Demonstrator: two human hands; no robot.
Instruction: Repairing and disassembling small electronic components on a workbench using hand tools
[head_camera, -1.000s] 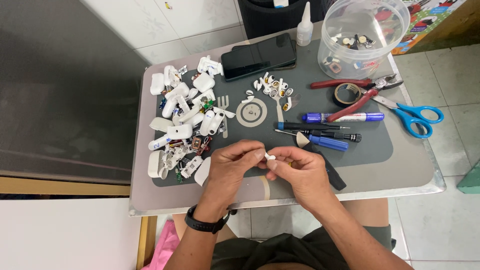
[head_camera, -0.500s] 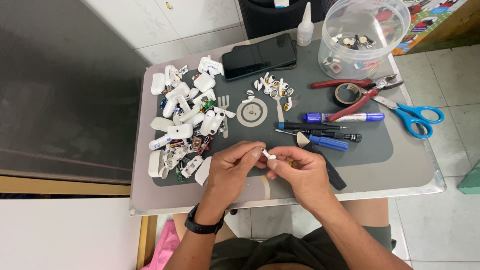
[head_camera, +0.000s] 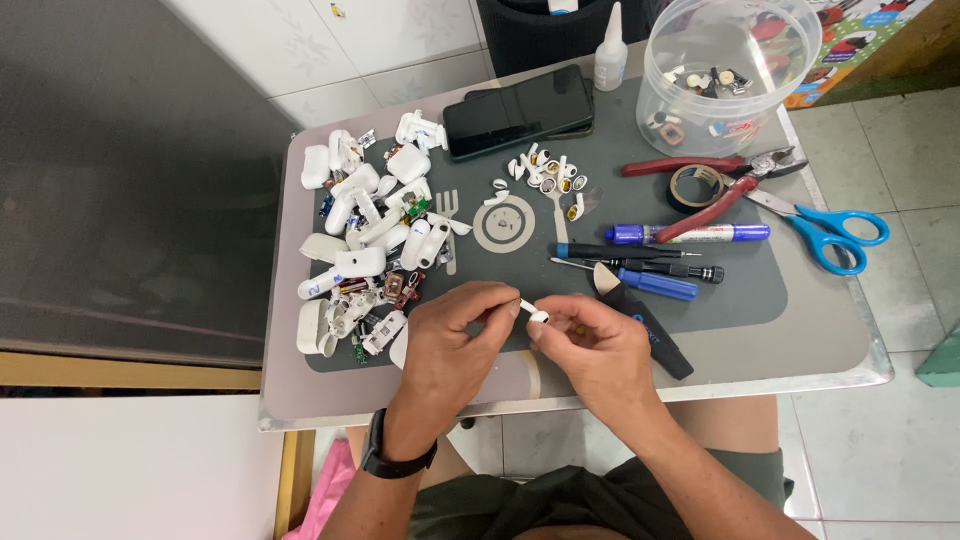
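Head cam, looking straight down: left hand (head_camera: 455, 335) and right hand (head_camera: 590, 350) meet over the near edge of the grey mat (head_camera: 760, 290), fingertips pinched narrow on a small white earbud piece (head_camera: 534, 312) held between them. Pile of white earbud parts (head_camera: 365, 245) sits just left of the hands. Screwdrivers (head_camera: 640, 270) and a black pry tool (head_camera: 640, 325) lie right beside the right hand, so it's pretty cramped. Phone (head_camera: 520, 110), clear tub (head_camera: 730, 70) and blue scissors (head_camera: 835, 230) are further back.
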